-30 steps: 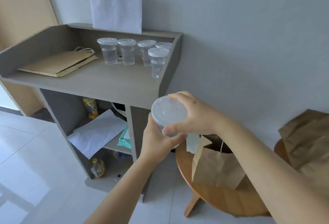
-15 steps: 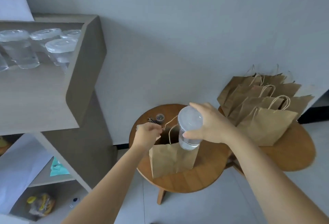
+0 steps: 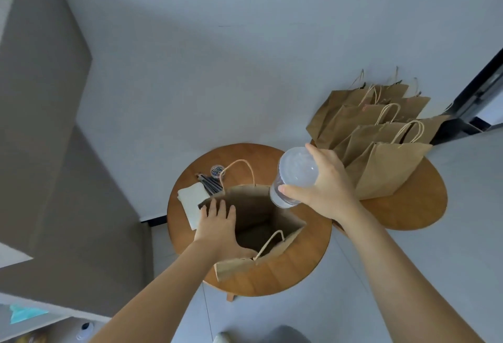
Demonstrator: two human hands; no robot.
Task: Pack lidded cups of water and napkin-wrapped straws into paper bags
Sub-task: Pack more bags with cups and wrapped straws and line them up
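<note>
The right hand [image 3: 324, 190] curls round a lidded cup [image 3: 295, 174] of water, holding it just above the right rim of the open paper bag [image 3: 253, 206] on the round counter [image 3: 299, 269]. The left hand [image 3: 217, 227], fingers straight, presses against the bag's left wall.

Left hand [image 3: 217, 223]: no longer on the cup or pinching the bag's rim, it now lies flat, fingers straight, against the left inner wall.
Paper bag [image 3: 285, 220]: its mouth, narrow before, now gapes wide.
Cup [image 3: 295, 176]: it is now gripped at the lid by the right hand [image 3: 324, 187] alone, at the bag's far right corner.
Newly visible: napkin [image 3: 192, 201] and straws [image 3: 209, 183] beyond the bag.
</note>
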